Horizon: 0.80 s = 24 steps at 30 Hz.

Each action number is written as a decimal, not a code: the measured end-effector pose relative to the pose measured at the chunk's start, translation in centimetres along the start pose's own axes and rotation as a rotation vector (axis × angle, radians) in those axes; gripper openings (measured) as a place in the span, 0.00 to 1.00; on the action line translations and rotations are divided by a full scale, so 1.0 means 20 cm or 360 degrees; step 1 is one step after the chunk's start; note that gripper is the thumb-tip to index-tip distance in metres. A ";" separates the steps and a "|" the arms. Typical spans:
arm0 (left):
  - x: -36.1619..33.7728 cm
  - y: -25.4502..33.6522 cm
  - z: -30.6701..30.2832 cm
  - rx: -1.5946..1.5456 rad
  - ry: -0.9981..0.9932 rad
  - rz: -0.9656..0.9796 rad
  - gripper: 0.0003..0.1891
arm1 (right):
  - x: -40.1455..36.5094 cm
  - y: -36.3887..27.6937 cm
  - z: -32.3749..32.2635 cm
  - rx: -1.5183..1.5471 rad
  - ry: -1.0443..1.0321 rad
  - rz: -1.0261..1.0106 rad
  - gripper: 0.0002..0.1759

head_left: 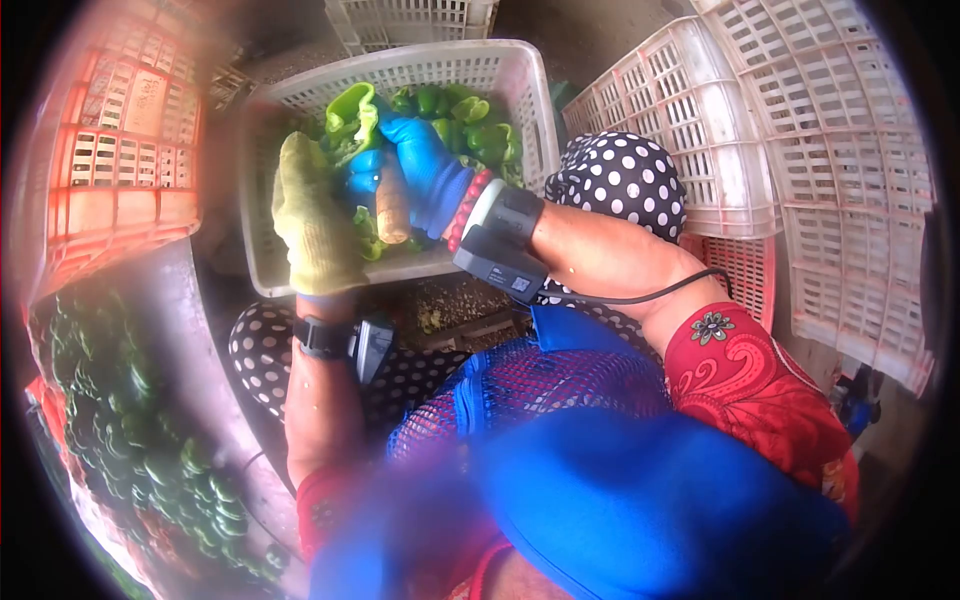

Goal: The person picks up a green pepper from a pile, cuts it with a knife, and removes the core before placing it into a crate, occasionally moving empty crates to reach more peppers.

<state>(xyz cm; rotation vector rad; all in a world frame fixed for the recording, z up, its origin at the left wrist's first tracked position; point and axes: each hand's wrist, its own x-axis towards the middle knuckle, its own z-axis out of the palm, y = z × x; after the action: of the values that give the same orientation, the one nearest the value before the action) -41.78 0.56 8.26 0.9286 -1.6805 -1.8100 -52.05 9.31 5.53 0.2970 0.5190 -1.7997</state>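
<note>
A wooden-handled tool [393, 208] is gripped in my right hand [425, 165], which wears a blue glove; its working end is hidden. My left hand [312, 215], in a yellowish knit glove, is closed around the lower part of a cut-open green pepper [352, 112]. The pepper's hollow side shows, and the right glove's fingers overlap its edge. Both hands are over a white plastic crate [400, 62] containing several cut pepper pieces [470, 110].
Stacked white crates [690, 120] rise at the right, near a red crate [740, 275]. An orange crate [135, 150] stands at the left. Below it lies a large heap of green peppers [140, 420], blurred. Another crate [410, 22] is beyond the white one.
</note>
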 end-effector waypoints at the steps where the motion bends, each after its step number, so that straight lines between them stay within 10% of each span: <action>1: 0.01 -0.01 -0.02 -0.0101 -0.0026 -0.0056 0.24 | 0.00 0.00 0.00 0.0017 -0.0046 0.0007 0.24; 4: 0.06 -0.07 -0.05 -0.0385 -0.0031 -0.0172 0.29 | -0.01 -0.02 0.03 0.0110 -0.0122 0.0065 0.20; 6: 0.04 -0.06 -0.06 0.0890 0.0126 0.0553 0.19 | -0.05 -0.04 0.06 -0.0028 -0.0200 0.0138 0.22; 8: 0.16 -0.09 -0.18 0.0024 0.0122 0.0248 0.11 | -0.16 -0.07 0.07 -0.0231 -0.0518 0.0284 0.26; 11: 0.11 0.18 -0.24 -0.0815 0.0218 -0.0154 0.14 | -0.32 -0.22 0.27 -0.0820 -0.0092 -0.0150 0.25; 15: -0.15 0.42 -0.70 0.0051 0.0826 0.0030 0.19 | -0.18 -0.67 -0.03 -0.3389 0.0509 -0.0727 0.24; 18: -0.50 0.65 -0.95 0.1711 0.0634 -0.0252 0.29 | -0.16 -0.75 -0.20 -0.3369 0.0482 -0.0727 0.36; 21: -0.60 0.69 -0.97 0.2445 0.0745 -0.0456 0.31 | -0.19 -0.70 -0.07 -0.2320 0.0335 -0.0582 0.27; 24: -0.47 0.69 -0.57 0.1787 0.0263 0.0041 0.26 | -0.22 -0.76 0.09 -0.1531 0.0128 -0.0431 0.24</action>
<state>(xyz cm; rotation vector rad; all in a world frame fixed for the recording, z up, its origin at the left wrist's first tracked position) -28.26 -1.42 23.18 1.3841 -2.5593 -0.6035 -65.09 15.46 12.12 -0.3847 1.4498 -1.5854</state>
